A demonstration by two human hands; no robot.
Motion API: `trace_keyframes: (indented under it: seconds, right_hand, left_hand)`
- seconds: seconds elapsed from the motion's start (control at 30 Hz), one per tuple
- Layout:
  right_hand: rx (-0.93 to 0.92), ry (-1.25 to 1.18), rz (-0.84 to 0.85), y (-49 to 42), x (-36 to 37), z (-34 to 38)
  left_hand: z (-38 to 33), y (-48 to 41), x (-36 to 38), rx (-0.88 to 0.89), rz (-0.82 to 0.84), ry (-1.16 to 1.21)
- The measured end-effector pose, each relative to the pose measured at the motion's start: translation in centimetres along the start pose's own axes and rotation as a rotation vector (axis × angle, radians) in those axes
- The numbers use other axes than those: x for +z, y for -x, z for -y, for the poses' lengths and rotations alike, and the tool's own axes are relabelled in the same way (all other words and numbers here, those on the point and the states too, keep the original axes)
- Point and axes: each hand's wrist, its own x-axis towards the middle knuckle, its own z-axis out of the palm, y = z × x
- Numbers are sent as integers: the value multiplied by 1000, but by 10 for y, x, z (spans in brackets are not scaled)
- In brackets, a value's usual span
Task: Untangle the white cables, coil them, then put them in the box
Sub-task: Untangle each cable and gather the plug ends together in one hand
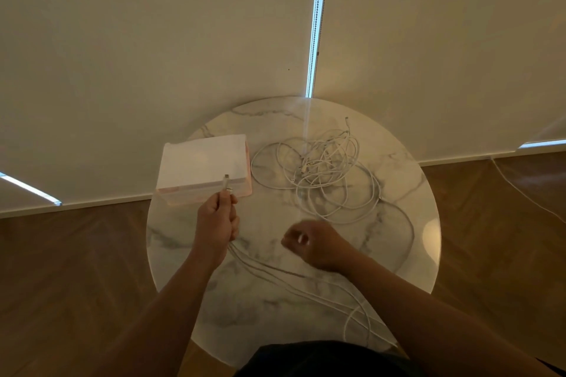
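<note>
R hand blurry, prob. curled; L hand fingers pinch thin white cable.

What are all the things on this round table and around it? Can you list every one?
table: one, round, white marble with grey veins, middle of view
box: one, white lid over a pinkish base, far left part of the table
cable tangle: one loose heap, white, far right part of the table, beside the box
held cable: white, count unclear, plug end sticking up in front of the box, strands trailing to the near edge
floor cable: one, white, on the floor at right
blinds: several, cream, behind the table
floor: brown wood, around the table
dark clothing: bottom edge
left hand: grips the held cable
right hand: fingers curled above the table, contents unclear
</note>
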Motion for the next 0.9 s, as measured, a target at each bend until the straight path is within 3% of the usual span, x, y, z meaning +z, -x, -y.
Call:
trace_keyframes:
  seconds: [0.07, 0.13, 0.33, 0.7, 0.83, 0.9]
  right_hand:
    - [-18, -142, -246, -17, -12, 19]
    - [-7, -248, -332, -32, -24, 39]
    - [15, -347, -304, -49, -30, 58]
    - [108, -404, -356, -49, -36, 58]
    - [152, -541, -418, -41, -28, 53]
    - [187, -552, -330, -29, -10, 42]
  left_hand:
    - [-1, 8, 8, 26, 72, -41]
    - [-1, 16, 15, 41, 133, -92]
    - [1, 30, 24, 83, 205, -154]
    - [5, 30, 26, 9, 283, -51]
    - [6, 26, 26, 38, 198, -54]
    - [5, 20, 24, 33, 117, 11]
